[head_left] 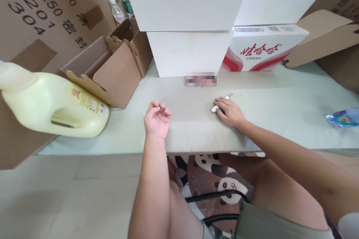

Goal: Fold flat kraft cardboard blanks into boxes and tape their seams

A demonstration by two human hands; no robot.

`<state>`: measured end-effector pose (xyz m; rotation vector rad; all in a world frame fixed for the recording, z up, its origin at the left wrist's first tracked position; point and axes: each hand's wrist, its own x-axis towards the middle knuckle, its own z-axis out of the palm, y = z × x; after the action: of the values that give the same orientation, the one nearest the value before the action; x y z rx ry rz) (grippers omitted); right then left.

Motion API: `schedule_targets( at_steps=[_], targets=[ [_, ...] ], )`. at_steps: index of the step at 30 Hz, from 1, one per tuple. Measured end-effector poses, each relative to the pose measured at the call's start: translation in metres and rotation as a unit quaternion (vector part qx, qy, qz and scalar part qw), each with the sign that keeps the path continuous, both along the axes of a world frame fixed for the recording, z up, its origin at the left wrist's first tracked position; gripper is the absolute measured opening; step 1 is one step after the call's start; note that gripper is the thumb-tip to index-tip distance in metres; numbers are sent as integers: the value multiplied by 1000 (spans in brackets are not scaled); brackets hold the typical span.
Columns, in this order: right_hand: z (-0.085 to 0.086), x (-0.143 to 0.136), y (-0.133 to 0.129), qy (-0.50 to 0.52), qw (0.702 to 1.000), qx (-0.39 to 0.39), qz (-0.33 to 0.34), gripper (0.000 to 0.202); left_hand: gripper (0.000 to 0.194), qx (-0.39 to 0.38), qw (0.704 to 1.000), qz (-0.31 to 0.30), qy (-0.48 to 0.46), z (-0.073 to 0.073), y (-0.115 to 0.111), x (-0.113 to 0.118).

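Note:
Palm up and fingers loosely curled, my left hand (157,120) is raised near the table's front edge, with no object visible in it. My right hand (229,112) lies palm down around a small white cutter (215,108), whose blade end sticks out beyond the fingers, pointing away and to the right. The cutter rests on the pale green tablecloth (190,127). Beyond both hands, a small pixelated item (201,80) lies against the foot of the white boxes (190,52).
A large pale yellow jug (45,101) lies on its side at the left, beside open brown cartons (117,74). At the back right is a white and red carton (260,50). A clear plastic bottle (343,117) lies at the right edge.

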<state>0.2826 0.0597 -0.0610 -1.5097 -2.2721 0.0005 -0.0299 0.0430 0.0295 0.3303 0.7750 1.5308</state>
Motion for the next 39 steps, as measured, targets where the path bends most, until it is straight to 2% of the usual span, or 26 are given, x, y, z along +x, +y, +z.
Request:
schedule_targets(
  at_steps=[11,22,39],
  targets=[
    [5,-2,-1,-7,1000,-5,-1,40,35,1,1000,10,6,-2,1,3],
    [7,-3,-8,-21,1000,-13,-9,42,32,-9,999,9,53,-8,10,-7],
    [5,-3,-9,12,999,-33,-5,41,29,-33,997,0,73,-19,28,11]
  ],
)
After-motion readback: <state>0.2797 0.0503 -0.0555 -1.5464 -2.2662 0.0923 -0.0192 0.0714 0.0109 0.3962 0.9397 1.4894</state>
